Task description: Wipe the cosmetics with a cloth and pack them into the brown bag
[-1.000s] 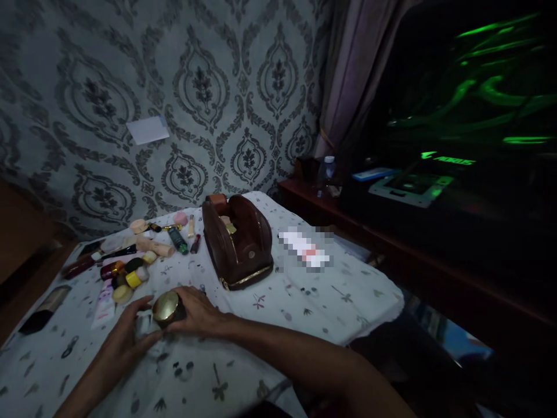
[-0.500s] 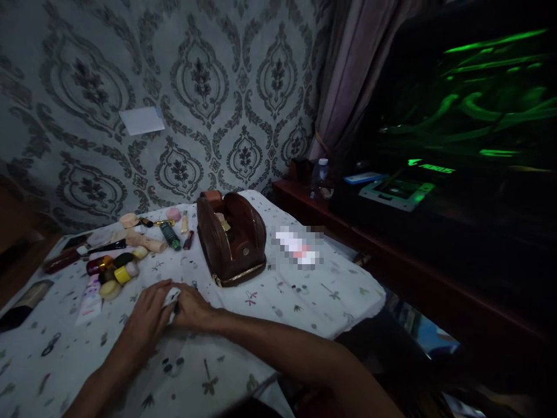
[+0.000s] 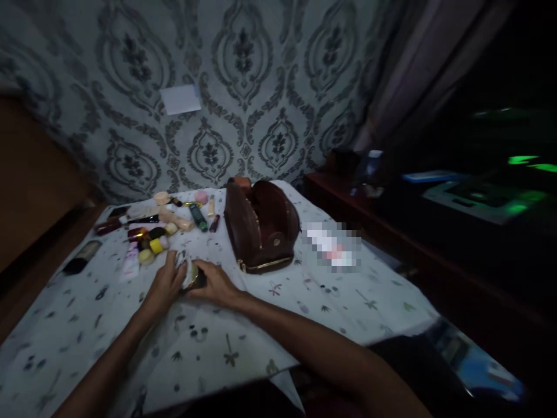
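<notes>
Over the near part of the table, my left hand (image 3: 164, 281) is closed on a crumpled white wipe or cloth (image 3: 185, 268). Against it, my right hand (image 3: 219, 285) grips a small dark jar with a gold rim (image 3: 199, 277); the fingers hide much of it, and motion blurs it. Wipe and jar touch between the two hands. Just beyond the right hand stands a brown leather cosmetic bag (image 3: 256, 238), its top open and a gold zip along its base. A white-and-pink tube (image 3: 130, 262) and a round yellowish pot (image 3: 146, 256) lie left of my hands.
Several bottles, tubes and pots crowd the table's back left, among them a green tube (image 3: 198, 217) and a yellow-banded pot (image 3: 157, 244). A blurred-out white item (image 3: 331, 247) lies right of the bag. A dark red desk (image 3: 331, 194) borders the table's right side.
My hands have drawn slightly apart, and the gold-rimmed jar and more of the white wipe now show between them. The view has swung left, so the scene sits further right.
</notes>
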Demonstrator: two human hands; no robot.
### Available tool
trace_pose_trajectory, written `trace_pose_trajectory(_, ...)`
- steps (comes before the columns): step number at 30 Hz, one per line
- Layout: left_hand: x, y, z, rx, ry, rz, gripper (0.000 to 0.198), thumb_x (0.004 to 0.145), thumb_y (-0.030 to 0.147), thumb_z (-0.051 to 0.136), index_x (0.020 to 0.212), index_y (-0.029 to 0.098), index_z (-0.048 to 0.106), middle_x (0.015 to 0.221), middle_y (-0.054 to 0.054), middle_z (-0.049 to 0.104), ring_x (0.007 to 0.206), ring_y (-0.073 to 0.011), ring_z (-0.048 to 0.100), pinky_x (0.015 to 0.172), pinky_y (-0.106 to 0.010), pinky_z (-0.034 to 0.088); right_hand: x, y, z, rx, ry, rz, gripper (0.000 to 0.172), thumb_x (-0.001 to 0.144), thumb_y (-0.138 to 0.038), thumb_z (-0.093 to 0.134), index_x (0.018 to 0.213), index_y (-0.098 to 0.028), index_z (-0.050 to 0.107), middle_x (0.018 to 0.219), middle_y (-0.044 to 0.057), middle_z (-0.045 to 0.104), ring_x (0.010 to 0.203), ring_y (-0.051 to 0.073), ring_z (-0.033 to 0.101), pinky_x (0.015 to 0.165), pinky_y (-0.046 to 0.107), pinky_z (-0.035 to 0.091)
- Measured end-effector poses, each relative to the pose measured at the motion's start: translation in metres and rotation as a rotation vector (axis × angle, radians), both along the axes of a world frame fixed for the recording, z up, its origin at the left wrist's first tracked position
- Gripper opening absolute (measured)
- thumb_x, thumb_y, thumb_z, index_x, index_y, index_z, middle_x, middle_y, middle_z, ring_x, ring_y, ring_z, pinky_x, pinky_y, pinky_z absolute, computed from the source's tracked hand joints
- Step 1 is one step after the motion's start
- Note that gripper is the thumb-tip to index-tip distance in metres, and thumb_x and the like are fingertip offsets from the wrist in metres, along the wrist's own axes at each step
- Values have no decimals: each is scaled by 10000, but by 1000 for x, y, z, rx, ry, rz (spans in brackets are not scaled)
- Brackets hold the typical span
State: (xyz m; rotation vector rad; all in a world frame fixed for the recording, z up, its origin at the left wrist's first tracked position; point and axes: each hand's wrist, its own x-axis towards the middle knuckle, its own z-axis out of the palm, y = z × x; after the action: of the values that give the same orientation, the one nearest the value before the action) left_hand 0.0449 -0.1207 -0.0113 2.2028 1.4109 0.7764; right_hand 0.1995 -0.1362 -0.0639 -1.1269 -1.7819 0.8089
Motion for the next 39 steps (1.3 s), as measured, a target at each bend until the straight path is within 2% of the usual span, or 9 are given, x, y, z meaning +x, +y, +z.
trace_pose_trajectory(4, -3, 0, -2, -36, -143, 39, 370, 925, 428, 346, 1187, 181, 430, 949, -42, 630, 834, -199, 621, 774, -328, 493, -1, 3, -5, -8, 33, -1, 682, 632, -281, 854, 1244, -177, 574, 1187, 77, 662, 1090, 253, 604, 964, 380, 443)
trace_pose_trajectory(8, -9, 0, -4, -76, -239, -24, 458, 946, 409, 332, 1321, 164, 428, 1196, -92, 614, 1041, -211, 602, 926, -344, 465, -1, 0, -3, -32, 32, 6, 691, 655, -276, 845, 1273, -179, 551, 1205, 84, 651, 1121, 257, 593, 988, 402, 436)
trace_pose_trajectory(15, -20, 6, -1, -195, -215, -116, 456, 932, 424, 350, 1237, 148, 546, 1104, -70, 684, 1050, -236, 616, 903, -338, 491, -1, 0, -4, -60, -69, -19, 884, 609, -320, 871, 1371, -121, 467, 1393, 175, 456, 1320, 296, 444, 1113, 439, 351)
trace_pose_trajectory(18, -23, 4, -1, -167, -134, -134, 475, 942, 442, 355, 1272, 156, 540, 1191, -81, 669, 1137, -250, 598, 974, -362, 470, 0, 1, -5, -61, -98, -9, 815, 609, -313, 865, 1325, -149, 510, 1411, 167, 438, 1321, 302, 443, 1101, 457, 361)
trace_pose_trajectory(23, -28, -2, -4, 35, 55, -222, 480, 959, 437, 391, 1350, 182, 500, 1366, -116, 563, 1280, -257, 516, 1094, -405, 399, 2, -3, 0, -13, -68, 9, 632, 620, -290, 865, 1176, -163, 595, 1171, 103, 629, 1112, 269, 586, 970, 412, 453)
trace_pose_trajectory(27, -28, -5, -10, 212, 218, -286, 463, 962, 424, 411, 1377, 234, 488, 1348, -111, 558, 1229, -255, 557, 1023, -400, 472, 2, -5, 2, 5, -61, 16, 640, 653, -311, 841, 1221, -189, 573, 1108, 69, 668, 1020, 250, 616, 892, 366, 476)
trace_pose_trajectory(31, -19, -8, -17, 363, 398, -252, 478, 923, 441, 474, 1365, 263, 519, 1319, -118, 579, 1172, -294, 591, 825, -363, 562, 2, -3, 1, 2, -127, -12, 560, 666, -282, 800, 1171, -174, 585, 1062, 65, 674, 966, 238, 612, 855, 344, 480)
trace_pose_trajectory(34, -8, -12, -17, 373, 485, -153, 449, 931, 408, 449, 1346, 257, 533, 1274, -121, 597, 1126, -289, 608, 714, -323, 563, 3, -3, 3, 20, -149, -42, 491, 654, -291, 795, 1090, -171, 604, 982, 51, 675, 926, 227, 608, 853, 330, 475)
trace_pose_trajectory(39, 6, -18, -5, 308, 558, -54, 370, 949, 388, 410, 1238, 214, 562, 1117, -102, 620, 970, -243, 640, 688, -300, 532, 1, -4, 4, 67, -173, -90, 387, 670, -296, 765, 999, -180, 596, 957, 47, 655, 917, 226, 595, 869, 344, 462)
